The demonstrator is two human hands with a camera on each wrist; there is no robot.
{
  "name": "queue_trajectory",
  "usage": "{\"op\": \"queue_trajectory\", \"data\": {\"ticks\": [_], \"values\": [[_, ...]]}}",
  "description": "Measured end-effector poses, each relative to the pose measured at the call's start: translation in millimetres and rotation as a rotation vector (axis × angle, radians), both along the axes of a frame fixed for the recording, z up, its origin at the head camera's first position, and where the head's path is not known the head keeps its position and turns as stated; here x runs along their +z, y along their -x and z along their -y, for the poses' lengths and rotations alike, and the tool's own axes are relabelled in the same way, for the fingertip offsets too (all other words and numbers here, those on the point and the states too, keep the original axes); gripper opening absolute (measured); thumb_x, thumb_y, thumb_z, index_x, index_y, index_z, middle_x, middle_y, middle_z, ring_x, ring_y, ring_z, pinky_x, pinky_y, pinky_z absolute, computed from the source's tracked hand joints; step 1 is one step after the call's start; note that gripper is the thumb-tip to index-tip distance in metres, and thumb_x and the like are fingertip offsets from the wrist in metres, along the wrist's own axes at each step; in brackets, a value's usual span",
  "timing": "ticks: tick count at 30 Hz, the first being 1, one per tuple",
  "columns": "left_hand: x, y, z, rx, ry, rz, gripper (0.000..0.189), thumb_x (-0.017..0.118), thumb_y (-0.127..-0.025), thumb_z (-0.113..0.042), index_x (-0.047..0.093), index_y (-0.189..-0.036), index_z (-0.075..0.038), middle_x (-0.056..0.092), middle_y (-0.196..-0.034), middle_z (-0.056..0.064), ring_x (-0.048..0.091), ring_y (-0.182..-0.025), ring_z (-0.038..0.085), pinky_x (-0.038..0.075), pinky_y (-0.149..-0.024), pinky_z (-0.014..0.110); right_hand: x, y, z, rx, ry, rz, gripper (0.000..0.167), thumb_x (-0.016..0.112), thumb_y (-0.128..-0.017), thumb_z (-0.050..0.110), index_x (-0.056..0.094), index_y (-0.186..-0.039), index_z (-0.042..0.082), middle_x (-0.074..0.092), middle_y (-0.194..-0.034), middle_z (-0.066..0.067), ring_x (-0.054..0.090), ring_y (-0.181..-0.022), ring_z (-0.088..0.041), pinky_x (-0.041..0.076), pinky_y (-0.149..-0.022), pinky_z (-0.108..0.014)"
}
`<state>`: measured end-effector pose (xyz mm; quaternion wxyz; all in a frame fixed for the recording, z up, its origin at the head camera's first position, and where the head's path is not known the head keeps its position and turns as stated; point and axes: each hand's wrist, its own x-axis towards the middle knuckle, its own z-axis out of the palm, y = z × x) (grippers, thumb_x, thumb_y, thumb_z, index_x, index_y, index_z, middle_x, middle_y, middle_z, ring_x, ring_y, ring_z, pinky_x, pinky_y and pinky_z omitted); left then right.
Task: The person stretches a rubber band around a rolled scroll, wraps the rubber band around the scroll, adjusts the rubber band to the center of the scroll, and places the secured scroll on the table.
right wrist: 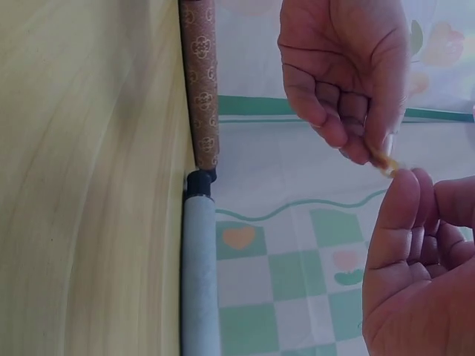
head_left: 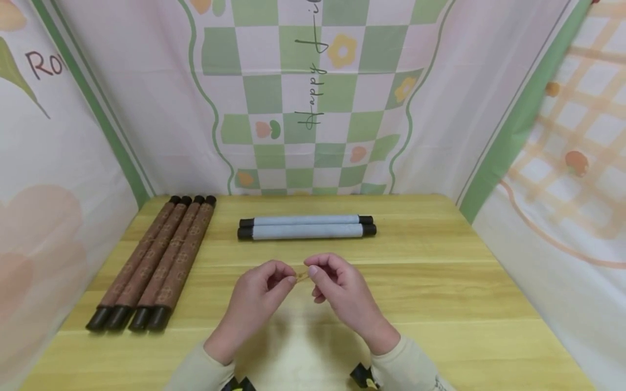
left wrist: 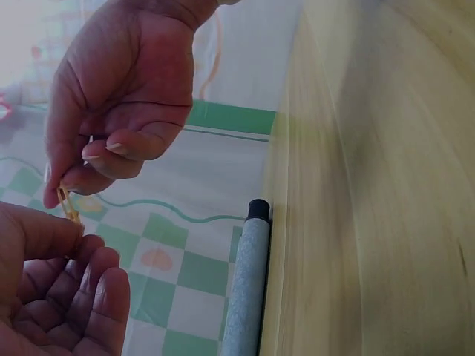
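Between both hands, a small yellowish rubber band [head_left: 301, 277] is held over the table, in front of two pale blue scrolls. The left hand [head_left: 256, 293] pinches one end of it between thumb and fingertips. At the other end, the thumb and index finger of the right hand [head_left: 348, 297] grip it, with the remaining fingers loosely bent. From the left wrist, the rubber band [left wrist: 68, 205] shows as a narrow loop stretched between the fingertips. It appears blurred in the right wrist view, partly covered by the fingers.
Two pale blue scrolls [head_left: 308, 232] with black ends lie side by side behind the hands. Several brown patterned scrolls [head_left: 168, 255] lie in a row at the left of the wooden table [head_left: 440, 288]. Printed cloth [head_left: 171, 108] hangs around the back and sides.
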<state>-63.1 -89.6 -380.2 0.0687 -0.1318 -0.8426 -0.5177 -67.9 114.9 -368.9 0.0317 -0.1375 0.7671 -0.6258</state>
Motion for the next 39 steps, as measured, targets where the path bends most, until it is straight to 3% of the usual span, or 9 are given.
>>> {"op": "queue_trajectory", "data": {"ticks": [5, 7, 9, 16, 22, 28, 33, 36, 39], "values": [[3.3, 0.4, 1.7, -0.055, -0.313, 0.187, 0.011, 0.059, -0.106, -0.015, 0.064, -0.11, -0.006, 0.07, -0.104, 0.01, 0.07, -0.093, 0.022, 0.061, -0.082, 0.029, -1.5, 1.2, -0.5, -0.016, -0.019, -0.001, 0.022, 0.06, -0.107, 0.025, 0.068, -0.121, 0.011, 0.066, -0.099, -0.01, 0.066, -0.074, -0.021, 0.062, -0.068, -0.034], [4.4, 1.2, 1.9, -0.067, -0.431, 0.221, 0.014, 0.055, -0.108, -0.013, 0.06, -0.113, -0.001, 0.068, -0.111, 0.017, 0.07, -0.099, 0.026, 0.061, -0.087, 0.031, -3.0, 2.2, -0.7, -0.001, -0.039, -0.004, 0.023, 0.06, -0.107, 0.025, 0.068, -0.122, 0.009, 0.066, -0.098, -0.011, 0.066, -0.073, -0.023, 0.062, -0.068, -0.034], [5.1, 1.6, 2.0, -0.067, -0.486, 0.226, 0.015, 0.052, -0.109, -0.013, 0.058, -0.114, 0.0, 0.067, -0.112, 0.021, 0.07, -0.099, 0.026, 0.061, -0.087, 0.032, -4.4, 3.0, -0.7, 0.025, -0.062, -0.006, 0.026, 0.059, -0.107, 0.026, 0.068, -0.123, 0.007, 0.066, -0.098, -0.011, 0.066, -0.073, -0.024, 0.062, -0.068, -0.033], [5.3, -0.3, 1.1, -0.059, -0.445, 0.211, 0.018, 0.052, -0.11, -0.019, 0.057, -0.117, -0.003, 0.065, -0.101, 0.016, 0.068, -0.095, 0.027, 0.06, -0.087, 0.032, -5.0, 3.1, 0.1, 0.077, -0.102, 0.0, 0.033, 0.058, -0.108, 0.03, 0.068, -0.127, 0.004, 0.067, -0.099, -0.01, 0.066, -0.074, -0.022, 0.061, -0.069, -0.031], [6.1, -0.8, -2.0, -0.078, -0.422, 0.186, 0.014, 0.055, -0.108, -0.013, 0.059, -0.117, -0.003, 0.067, -0.098, 0.014, 0.069, -0.091, 0.025, 0.061, -0.084, 0.031, -5.1, 2.9, 3.8, 0.09, -0.082, -0.002, 0.03, 0.064, -0.105, 0.028, 0.068, -0.126, 0.006, 0.069, -0.101, -0.012, 0.066, -0.076, -0.021, 0.061, -0.067, -0.031], [5.1, -1.7, -2.8, -0.065, -0.304, 0.12, 0.009, 0.06, -0.106, -0.016, 0.066, -0.109, -0.009, 0.07, -0.094, 0.007, 0.068, -0.086, 0.019, 0.06, -0.077, 0.029, -4.3, 1.7, 7.0, 0.091, -0.073, -0.052, 0.025, 0.07, -0.101, 0.027, 0.072, -0.116, 0.008, 0.073, -0.1, -0.016, 0.066, -0.074, -0.014, 0.06, -0.065, -0.03], [2.5, -1.2, -1.3, -0.033, -0.183, 0.074, 0.011, 0.074, -0.098, -0.021, 0.072, -0.108, -0.016, 0.071, -0.092, -0.002, 0.067, -0.082, 0.014, 0.057, -0.072, 0.026, -2.8, 0.0, 5.1, 0.054, -0.069, -0.063, 0.019, 0.067, -0.103, 0.03, 0.074, -0.111, 0.014, 0.074, -0.097, -0.008, 0.066, -0.071, -0.015, 0.061, -0.066, -0.032], [1.7, -1.0, -0.9, -0.02, -0.148, 0.058, 0.009, 0.072, -0.099, -0.018, 0.073, -0.107, -0.015, 0.073, -0.091, -0.003, 0.068, -0.081, 0.012, 0.058, -0.072, 0.025, -2.7, 0.0, 4.2, 0.042, -0.064, -0.066, 0.017, 0.066, -0.104, 0.026, 0.073, -0.112, 0.013, 0.071, -0.095, -0.006, 0.066, -0.071, -0.016, 0.061, -0.066, -0.032], [2.2, -1.5, -0.3, -0.007, -0.158, 0.086, 0.008, 0.065, -0.103, -0.016, 0.072, -0.108, -0.014, 0.075, -0.094, -0.001, 0.07, -0.084, 0.014, 0.06, -0.074, 0.026, -2.9, 0.3, 3.4, 0.045, -0.058, -0.066, 0.016, 0.065, -0.104, 0.021, 0.071, -0.112, 0.009, 0.068, -0.093, -0.008, 0.065, -0.07, -0.017, 0.061, -0.065, -0.032]]}}
